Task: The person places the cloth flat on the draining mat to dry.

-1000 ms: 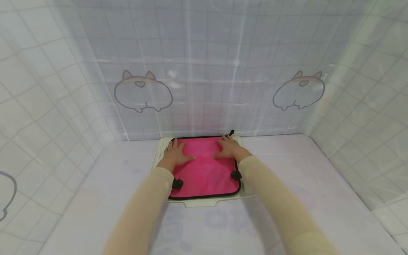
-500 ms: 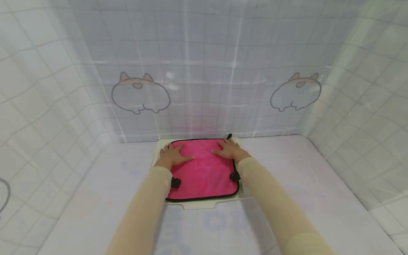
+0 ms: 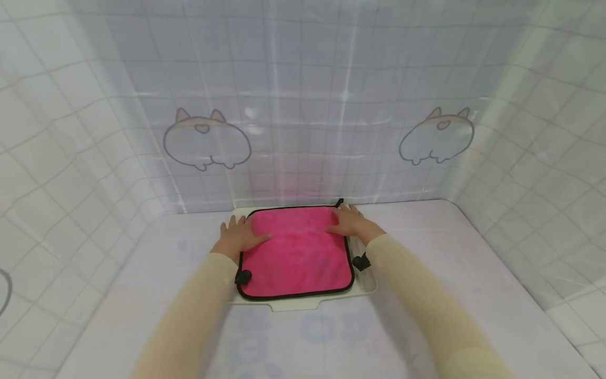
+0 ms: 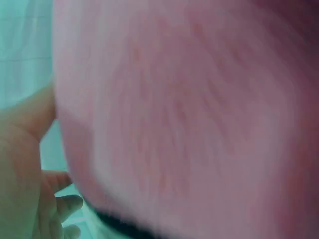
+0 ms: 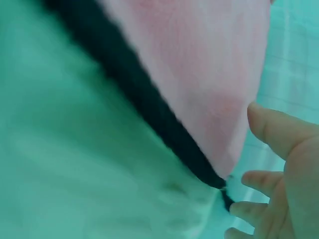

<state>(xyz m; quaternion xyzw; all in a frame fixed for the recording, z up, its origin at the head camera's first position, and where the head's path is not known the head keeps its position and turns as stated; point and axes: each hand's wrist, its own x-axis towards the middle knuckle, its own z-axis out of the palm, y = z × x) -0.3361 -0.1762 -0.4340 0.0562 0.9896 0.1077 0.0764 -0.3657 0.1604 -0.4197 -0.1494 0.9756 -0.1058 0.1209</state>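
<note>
A pink cloth with black edging lies spread flat on a cream tray. A small black loop sticks out at its far right corner. My left hand is at the cloth's left edge, its fingers spread and thumb over the pink surface. On the other side my right hand is at the upper right edge near the loop, with spread fingers. The right wrist view shows the black edging and loop beside the straight fingers. In the left wrist view, cloth fills most of the picture.
The tray stands on a pale covered tabletop against a grid-patterned back sheet with two cartoon animal prints. Similar sheets rise at both sides. A small black device is at the right wrist, another at the left.
Both hands have moved outward, the left hand to the left and the right hand slightly to the right. More of the cloth's side edges shows now. The cloth stays flat on the tray.
</note>
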